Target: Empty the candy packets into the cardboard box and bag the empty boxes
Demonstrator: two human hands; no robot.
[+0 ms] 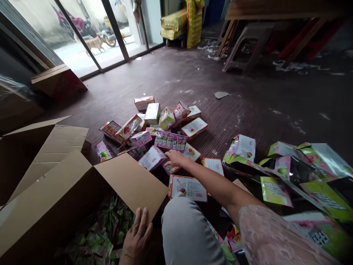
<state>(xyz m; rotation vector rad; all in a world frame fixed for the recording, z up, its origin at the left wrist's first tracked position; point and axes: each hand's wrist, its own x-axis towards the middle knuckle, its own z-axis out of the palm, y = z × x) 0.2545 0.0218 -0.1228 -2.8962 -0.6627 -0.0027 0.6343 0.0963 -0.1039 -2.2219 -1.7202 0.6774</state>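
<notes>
My left hand (pixel 138 235) lies with its fingers stretched out on a flap (pixel 132 180) of an open cardboard carton. Inside that carton is a heap of small green sachets (pixel 96 228). My right hand (pixel 174 158) reaches over a pile of small printed boxes, its fingers loosely apart at the corner of a pink-and-white box (pixel 152 158). Just beyond it, a box with its row of sachets showing (pixel 171 141) leans on the pile. A white box with an orange edge (pixel 188 187) lies close to my knee.
Torn and flattened green and pink packaging (pixel 278 191) is strewn to the right. Another open carton (pixel 22 154) stands at the left. Farther off are a grey stool (pixel 248 44), yellow wrapped bundles (pixel 173 25) and a glass door (pixel 124 33), with a dog outside.
</notes>
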